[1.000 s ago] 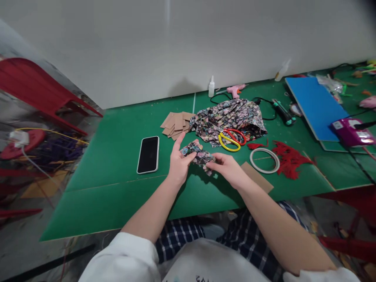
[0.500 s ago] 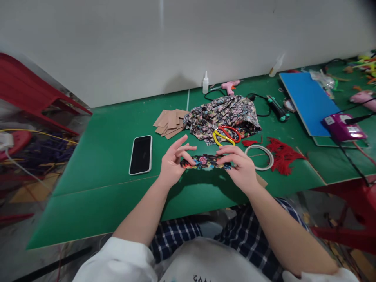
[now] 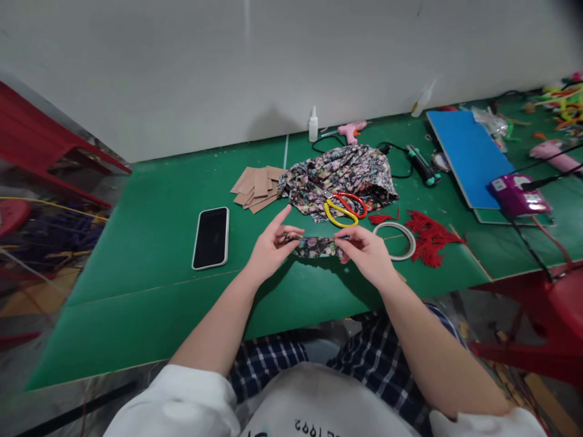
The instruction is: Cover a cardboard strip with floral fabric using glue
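A short strip of dark floral fabric (image 3: 317, 247) is stretched level between my two hands, just above the green table (image 3: 150, 243). My left hand (image 3: 274, 247) pinches its left end between thumb and fingers, the index finger raised. At the right end, my right hand (image 3: 364, 252) grips the top edge with thumb and fingertips. Beyond the hands lie scissors (image 3: 346, 209) with one red and one yellow handle, resting against a crumpled floral cloth (image 3: 346, 173). A roll of white tape (image 3: 412, 246) lies beside my right hand.
A phone (image 3: 211, 238) lies left of my hands, with cardboard pieces (image 3: 260, 182) behind. Farther back are a white bottle (image 3: 313, 126) and a pink glue gun (image 3: 350, 131). Red tassels (image 3: 430, 237), a blue board (image 3: 471, 158) and a purple box (image 3: 519, 195) lie to the right.
The strip has turned in my hands, its bright face giving way to a duller one. Both hands have shifted their grip to its upper edge and drawn slightly closer together.
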Motion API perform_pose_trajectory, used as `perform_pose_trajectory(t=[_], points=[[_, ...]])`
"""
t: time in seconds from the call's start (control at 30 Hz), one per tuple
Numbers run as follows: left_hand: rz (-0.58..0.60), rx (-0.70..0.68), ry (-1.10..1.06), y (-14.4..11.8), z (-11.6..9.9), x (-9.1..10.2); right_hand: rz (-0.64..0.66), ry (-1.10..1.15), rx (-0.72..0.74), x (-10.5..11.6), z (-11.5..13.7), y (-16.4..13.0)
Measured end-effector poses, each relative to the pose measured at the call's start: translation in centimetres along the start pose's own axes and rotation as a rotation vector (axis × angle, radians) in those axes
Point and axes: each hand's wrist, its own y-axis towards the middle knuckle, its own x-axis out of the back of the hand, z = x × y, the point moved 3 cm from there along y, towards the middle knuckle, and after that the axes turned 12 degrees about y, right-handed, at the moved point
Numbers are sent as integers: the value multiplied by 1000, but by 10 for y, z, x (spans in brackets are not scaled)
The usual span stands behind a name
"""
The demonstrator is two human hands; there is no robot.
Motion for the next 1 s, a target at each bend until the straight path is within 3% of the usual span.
perform_pose_trajectory(t=[0.13,0.3,0.47,0.63,0.8,1.0], points=[[106,109,201,2,10,-8,24,-175,-104,6,-14,7],[168,107,373,1,13,-13,-23,-729,84,23,1,6],[159,138,404,1,11,-12,125,-1089,49,59,23,-22],[175,156,389,0,8,-10,54,-1309,20,73,14,-45],[217,229,376,-1,5,-9,108,-1215,71,64,-2,-45],[196,270,330,-1,11,-7,164,-737,11,71,6,-37]])
